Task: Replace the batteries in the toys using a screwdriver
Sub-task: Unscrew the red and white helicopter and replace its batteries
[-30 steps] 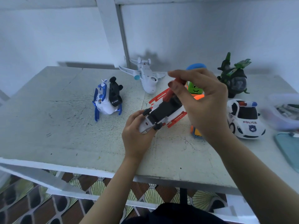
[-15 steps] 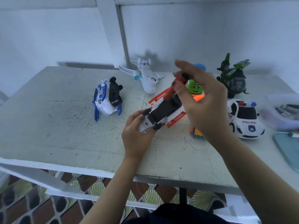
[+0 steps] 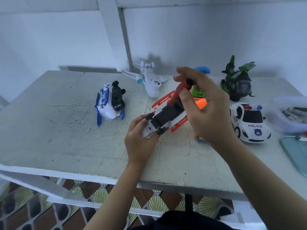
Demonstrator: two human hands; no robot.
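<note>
A white and red toy vehicle lies upside down in the middle of the table, its black underside facing up. My left hand grips its near end. A red-handled screwdriver stands tilted on the underside, tip down. My right hand pinches the top of its handle between thumb and fingers. The screwdriver's tip and the screw are too small to make out.
On the white table stand a blue-white toy, a white plane, a green helicopter, a police car and a green-orange toy. A clear tub and a teal sheet sit at the right edge.
My right fingers have shifted round the screwdriver handle, the index finger lifting and stretching out. The toy and my left hand have stayed in place.
</note>
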